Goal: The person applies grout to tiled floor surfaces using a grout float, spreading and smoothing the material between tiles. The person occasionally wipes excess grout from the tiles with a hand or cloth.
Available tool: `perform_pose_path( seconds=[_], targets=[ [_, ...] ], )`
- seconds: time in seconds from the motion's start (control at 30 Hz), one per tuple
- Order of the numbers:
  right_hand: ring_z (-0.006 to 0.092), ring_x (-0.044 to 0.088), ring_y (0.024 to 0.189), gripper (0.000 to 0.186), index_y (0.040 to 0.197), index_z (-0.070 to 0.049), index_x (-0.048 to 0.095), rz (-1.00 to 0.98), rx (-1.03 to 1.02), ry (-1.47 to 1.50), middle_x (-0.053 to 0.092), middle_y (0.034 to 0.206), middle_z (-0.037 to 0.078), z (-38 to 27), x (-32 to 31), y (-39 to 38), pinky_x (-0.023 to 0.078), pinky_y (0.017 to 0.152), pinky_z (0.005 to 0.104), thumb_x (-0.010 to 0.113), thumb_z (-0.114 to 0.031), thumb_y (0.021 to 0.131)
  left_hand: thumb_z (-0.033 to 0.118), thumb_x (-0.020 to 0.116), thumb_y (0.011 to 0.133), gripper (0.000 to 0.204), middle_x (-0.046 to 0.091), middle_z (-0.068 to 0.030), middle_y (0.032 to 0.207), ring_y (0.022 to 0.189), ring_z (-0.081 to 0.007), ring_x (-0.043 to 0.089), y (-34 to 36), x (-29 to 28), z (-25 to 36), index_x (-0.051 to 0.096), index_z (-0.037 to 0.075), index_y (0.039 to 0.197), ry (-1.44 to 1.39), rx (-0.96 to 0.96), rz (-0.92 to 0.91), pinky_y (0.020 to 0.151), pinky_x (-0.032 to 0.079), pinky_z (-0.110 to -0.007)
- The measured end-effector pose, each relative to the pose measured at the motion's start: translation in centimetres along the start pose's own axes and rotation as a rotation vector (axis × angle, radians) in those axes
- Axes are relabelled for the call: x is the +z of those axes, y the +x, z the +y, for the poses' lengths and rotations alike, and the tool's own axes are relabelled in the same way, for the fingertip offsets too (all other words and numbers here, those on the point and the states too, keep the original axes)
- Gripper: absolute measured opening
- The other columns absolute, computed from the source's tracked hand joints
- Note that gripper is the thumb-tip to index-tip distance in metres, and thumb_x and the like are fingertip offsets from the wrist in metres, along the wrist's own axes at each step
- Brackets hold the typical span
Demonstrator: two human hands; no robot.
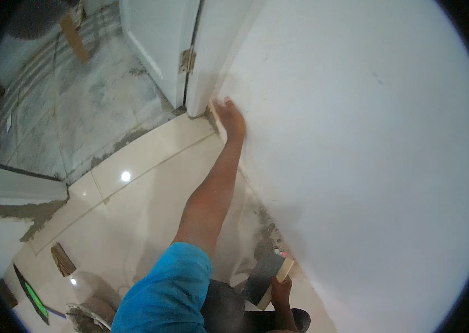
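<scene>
My left hand (229,116) reaches to the base of the white wall (367,139) beside the white door frame (205,66), fingers apart and touching a narrow skirting strip (214,123); the fingertips are slightly blurred. Low at the right, my right hand (280,291) grips a wide steel trowel (262,277) by its light wooden handle. Grey mortar and small debris (267,236) lie along the wall's foot, just beyond the trowel.
Beige glossy tiles (168,183) cover the near floor. A dusty room floor (73,116) shows through the doorway beside the white door (156,39). At lower left are a wood block (62,260), a green-and-black tool (33,294) and a bucket (87,319).
</scene>
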State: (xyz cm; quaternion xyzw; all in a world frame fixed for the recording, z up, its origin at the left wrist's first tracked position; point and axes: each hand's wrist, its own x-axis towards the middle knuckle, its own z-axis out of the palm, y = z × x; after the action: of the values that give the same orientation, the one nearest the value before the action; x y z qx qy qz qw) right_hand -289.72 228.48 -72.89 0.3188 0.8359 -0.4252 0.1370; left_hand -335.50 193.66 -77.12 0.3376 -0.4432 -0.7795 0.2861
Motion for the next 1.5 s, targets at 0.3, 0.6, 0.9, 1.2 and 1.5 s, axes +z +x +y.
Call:
perform_pose_path(
  seconds=[0.3, 0.6, 0.9, 1.2, 1.5],
  targets=[
    [0.0228, 0.062, 0.085, 0.031, 0.108, 0.003, 0.059, -0.034, -0.108, 0.142, 0.064, 0.094, 0.009, -1.5, -0.1, 1.0, 0.050, 0.077, 0.0373, 0.064, -0.010, 0.080, 0.032, 0.059, 0.085, 0.049, 0.056, -0.0278, 0.111, 0.112, -0.0409, 0.050, -23.4, 15.1, 32.1, 0.051, -0.006, 0.115, 0.146, 1.336, -0.136, 0.094, 0.035, -0.061],
    [0.0221, 0.063, 0.085, 0.033, 0.108, 0.004, 0.059, -0.010, -0.184, -0.012, 0.065, 0.095, 0.012, -1.1, 1.5, 1.2, 0.050, 0.076, 0.0381, 0.066, -0.012, 0.080, 0.028, 0.048, 0.096, 0.069, 0.020, -0.0262, 0.156, 0.146, -0.0417, 0.014, -16.5, 8.6, 23.8, 0.020, -0.006, 0.149, 0.304, 1.188, -0.227, 0.118, 0.007, -0.058],
    [0.0221, 0.060, 0.080, 0.029, 0.104, 0.002, 0.056, 0.108, -0.219, -0.019, 0.060, 0.087, 0.008, 5.3, 0.2, 4.4, 0.049, 0.072, 0.0381, 0.066, -0.012, 0.081, 0.032, 0.038, 0.100, 0.069, 0.011, -0.0330, 0.155, 0.145, -0.0466, 0.011, -25.4, 8.1, 22.6, 0.015, -0.011, 0.149, 0.477, 1.147, -0.298, 0.116, 0.010, -0.059],
    [0.0267, 0.063, 0.087, 0.032, 0.108, 0.002, 0.057, 0.129, -0.207, -0.123, 0.065, 0.096, 0.013, 4.6, 0.2, 3.2, 0.050, 0.078, 0.0403, 0.066, -0.015, 0.082, 0.031, 0.040, 0.101, 0.067, 0.018, -0.0336, 0.153, 0.145, -0.0469, 0.014, -27.0, 6.6, 25.6, 0.018, -0.013, 0.147, 0.493, 1.105, -0.397, 0.115, 0.014, -0.060],
    [0.0293, 0.062, 0.091, 0.038, 0.108, 0.000, 0.056, 0.099, -0.451, -0.184, 0.061, 0.095, 0.015, 4.5, -0.9, 2.5, 0.049, 0.079, 0.0444, 0.069, -0.022, 0.079, 0.029, 0.042, 0.100, 0.064, 0.025, -0.0320, 0.152, 0.143, -0.0444, 0.022, -25.7, 6.8, 22.9, 0.025, -0.013, 0.145, 0.598, 1.219, -0.351, 0.114, 0.016, -0.060]
  ],
)
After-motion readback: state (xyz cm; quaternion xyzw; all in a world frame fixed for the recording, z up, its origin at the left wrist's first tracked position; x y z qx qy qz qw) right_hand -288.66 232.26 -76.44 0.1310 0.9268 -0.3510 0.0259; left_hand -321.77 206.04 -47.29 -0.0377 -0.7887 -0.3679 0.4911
